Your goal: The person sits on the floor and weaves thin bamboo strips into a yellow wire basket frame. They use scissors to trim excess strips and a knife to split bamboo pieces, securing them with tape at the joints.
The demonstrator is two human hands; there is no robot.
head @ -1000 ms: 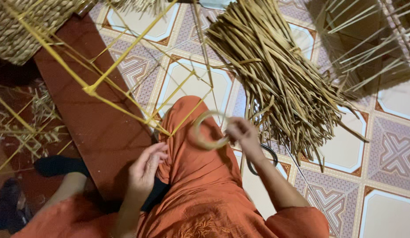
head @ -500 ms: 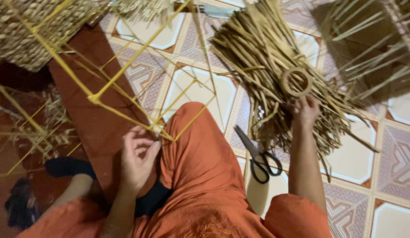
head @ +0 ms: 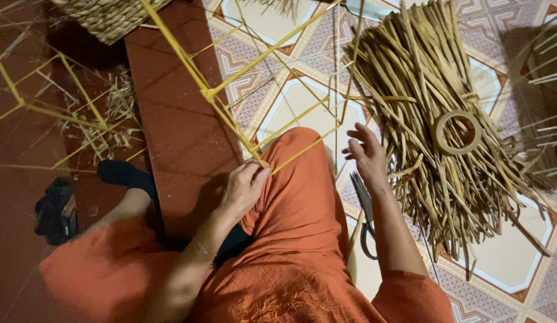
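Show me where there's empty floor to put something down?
Bare tile shows between the orange knee and the straw bundle, above the right hand. More lies right of the bundle's tips. The scissors crowd the gap lower down.

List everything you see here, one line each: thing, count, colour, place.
yellow wire frame: one, yellow, slanting from the top left down to the knee
bundle of dried straw strips: one, tan, on the tiled floor at right
tape ring: one, tan, lying on the bundle
scissors: one pair, dark handles, on the floor beside the right forearm
woven basket: one, tan, top left
loose straw scraps: a scatter, pale, on the red floor at left
tiled floor: patterned, white and mauve
left hand: fingers pinching a frame joint on the knee
right hand: open, empty, beside the bundle
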